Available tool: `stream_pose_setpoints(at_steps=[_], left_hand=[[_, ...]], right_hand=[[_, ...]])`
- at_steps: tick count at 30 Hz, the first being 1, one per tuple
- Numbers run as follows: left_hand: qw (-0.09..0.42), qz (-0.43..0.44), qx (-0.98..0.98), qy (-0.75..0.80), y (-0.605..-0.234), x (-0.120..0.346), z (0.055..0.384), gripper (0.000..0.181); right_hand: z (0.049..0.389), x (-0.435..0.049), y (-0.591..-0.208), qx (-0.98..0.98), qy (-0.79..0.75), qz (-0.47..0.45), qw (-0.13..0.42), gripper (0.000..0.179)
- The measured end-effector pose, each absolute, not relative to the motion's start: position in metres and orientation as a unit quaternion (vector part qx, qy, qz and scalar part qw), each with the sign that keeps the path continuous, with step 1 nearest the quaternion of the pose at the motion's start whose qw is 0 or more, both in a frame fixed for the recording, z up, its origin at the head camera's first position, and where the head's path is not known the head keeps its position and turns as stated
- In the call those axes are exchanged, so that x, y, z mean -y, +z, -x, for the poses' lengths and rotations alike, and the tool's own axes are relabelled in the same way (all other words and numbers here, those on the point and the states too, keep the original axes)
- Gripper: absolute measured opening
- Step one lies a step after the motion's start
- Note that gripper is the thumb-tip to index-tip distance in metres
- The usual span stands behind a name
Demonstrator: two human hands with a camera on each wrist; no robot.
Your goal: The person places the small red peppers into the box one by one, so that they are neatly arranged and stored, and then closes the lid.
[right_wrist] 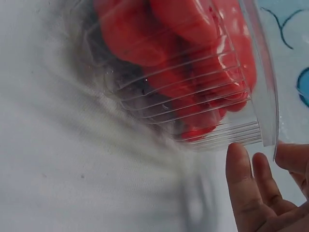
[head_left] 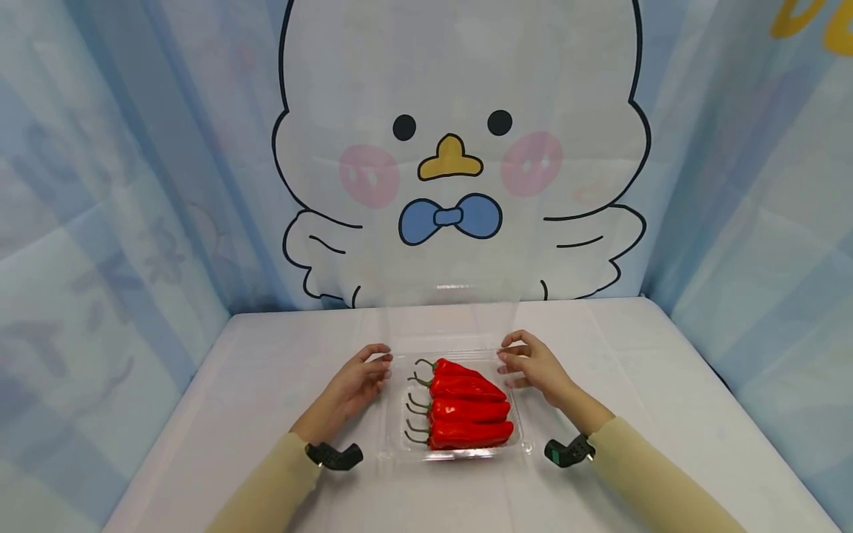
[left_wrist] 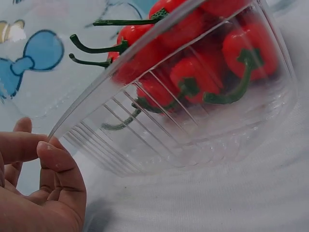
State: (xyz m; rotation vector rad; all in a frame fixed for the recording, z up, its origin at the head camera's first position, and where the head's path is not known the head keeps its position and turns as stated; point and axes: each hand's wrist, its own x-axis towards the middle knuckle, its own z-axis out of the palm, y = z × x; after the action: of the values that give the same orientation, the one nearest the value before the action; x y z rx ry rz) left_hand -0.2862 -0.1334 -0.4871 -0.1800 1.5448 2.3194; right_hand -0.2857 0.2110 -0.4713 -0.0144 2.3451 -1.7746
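Note:
A clear plastic clamshell box (head_left: 395, 437) with its lid (head_left: 440, 326) raised at the back holds several red peppers (head_left: 469, 409). Their green stems (left_wrist: 231, 96) point left. At the box's back left corner is my left hand (head_left: 360, 381); its thumb and index finger pinch the rim (left_wrist: 89, 96) in the left wrist view. My right hand (head_left: 533, 366) is at the back right corner. In the right wrist view one finger (right_wrist: 292, 155) touches the rim's corner, while other fairly straight fingers stand just beside the box wall, apart from it.
The box stands on a white-covered table (head_left: 266, 370). Behind it hangs a curtain (head_left: 460, 74) printed with a cartoon bird, and blue-white curtains (head_left: 753, 222) enclose both sides. A black wrist device (head_left: 569, 450) is strapped at each wrist.

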Motion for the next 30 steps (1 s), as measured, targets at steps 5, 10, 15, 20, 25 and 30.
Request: stream_pose_setpoints(at_steps=[5,10,15,20,25,30], left_hand=[[0.162,0.059,-0.553,0.815,-0.490,0.134,0.285,0.028],[0.151,0.057,-0.609,0.777,-0.492,0.135,0.283,0.024],[0.172,0.027,-0.648,0.741,-0.493,0.141,0.278,0.010],[0.180,-0.035,-0.693,0.698,-0.497,0.150,0.268,0.029],[0.191,-0.096,-0.719,0.661,-0.498,0.160,0.254,0.055],[0.214,-0.099,-0.736,0.634,-0.491,0.168,0.239,0.076]], right_hand=[[0.278,-0.214,-0.472,-0.796,-0.596,0.022,0.100,0.030],[0.270,-0.222,-0.472,-0.819,-0.567,0.022,0.088,0.033],[0.260,-0.226,-0.472,-0.830,-0.548,0.029,0.103,0.042],[0.245,-0.227,-0.473,-0.846,-0.519,0.044,0.116,0.054],[0.230,-0.239,-0.469,-0.845,-0.502,0.051,0.177,0.051],[0.222,-0.253,-0.464,-0.815,-0.493,0.097,0.289,0.033]])
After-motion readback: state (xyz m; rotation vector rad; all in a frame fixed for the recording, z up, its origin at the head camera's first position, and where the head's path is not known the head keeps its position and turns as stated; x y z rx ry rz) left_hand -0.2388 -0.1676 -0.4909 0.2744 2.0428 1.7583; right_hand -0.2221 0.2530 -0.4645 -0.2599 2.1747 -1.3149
